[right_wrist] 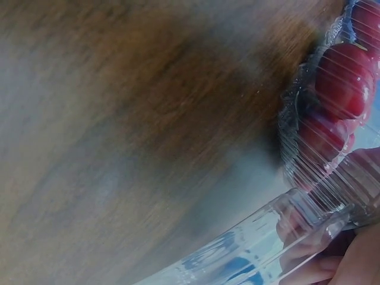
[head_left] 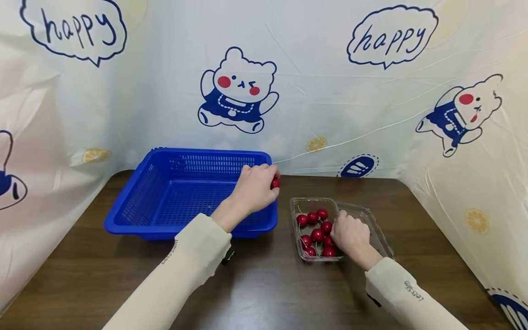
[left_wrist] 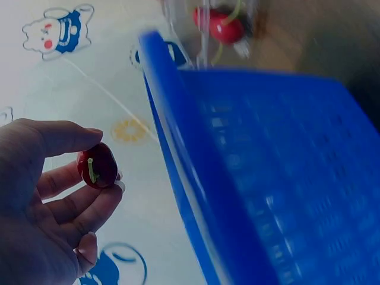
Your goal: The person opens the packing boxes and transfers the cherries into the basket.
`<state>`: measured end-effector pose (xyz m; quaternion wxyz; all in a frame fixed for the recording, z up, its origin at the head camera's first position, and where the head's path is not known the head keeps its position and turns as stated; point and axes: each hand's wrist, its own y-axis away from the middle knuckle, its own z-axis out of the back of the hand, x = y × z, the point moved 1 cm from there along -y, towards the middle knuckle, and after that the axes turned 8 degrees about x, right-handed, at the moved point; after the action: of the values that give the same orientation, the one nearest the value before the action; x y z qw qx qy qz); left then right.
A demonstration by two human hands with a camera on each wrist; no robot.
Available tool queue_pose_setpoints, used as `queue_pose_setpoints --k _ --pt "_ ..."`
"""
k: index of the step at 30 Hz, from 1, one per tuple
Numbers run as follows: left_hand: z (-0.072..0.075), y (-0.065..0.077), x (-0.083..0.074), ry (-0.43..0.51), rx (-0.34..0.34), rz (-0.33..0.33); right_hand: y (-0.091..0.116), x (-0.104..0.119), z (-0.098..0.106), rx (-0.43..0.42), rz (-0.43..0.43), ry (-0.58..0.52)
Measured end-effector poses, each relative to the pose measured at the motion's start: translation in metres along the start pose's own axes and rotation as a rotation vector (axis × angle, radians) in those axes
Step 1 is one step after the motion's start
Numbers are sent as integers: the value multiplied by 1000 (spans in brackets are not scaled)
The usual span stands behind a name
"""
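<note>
A red cherry [left_wrist: 98,166] is pinched between the thumb and fingers of my left hand [head_left: 256,185]. That hand is raised at the right rim of a blue plastic basket [head_left: 144,229], and its cherry shows just past the rim in the head view. My right hand [head_left: 351,233] grips the right side of a clear plastic container [head_left: 298,247], with fingers [right_wrist: 297,234] visible through the plastic in the right wrist view. Several red cherries [head_left: 317,234], some with green stems, lie in the container.
The container's clear lid [head_left: 377,224] lies folded out to the right, partly behind the right hand. Basket and container stand on a dark brown wooden table [head_left: 268,293]. A printed cloth [head_left: 309,91] hangs behind the table and along its sides.
</note>
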<state>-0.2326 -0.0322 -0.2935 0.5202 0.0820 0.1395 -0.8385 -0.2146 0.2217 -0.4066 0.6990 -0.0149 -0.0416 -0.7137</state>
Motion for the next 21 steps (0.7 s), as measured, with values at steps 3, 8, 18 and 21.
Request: queue_pose_setpoints --k 3,8,18,21 --pt "4 3 13 -3 5 35 0 1 0 -4 -5 -3" --pt "7 10 34 -19 0 76 0 1 1 -2 -9 -6" --pt "8 25 72 -76 -56 151 0 1 0 2 -5 3" --pt "10 27 85 -85 -48 181 0 1 1 -3 -3 8"
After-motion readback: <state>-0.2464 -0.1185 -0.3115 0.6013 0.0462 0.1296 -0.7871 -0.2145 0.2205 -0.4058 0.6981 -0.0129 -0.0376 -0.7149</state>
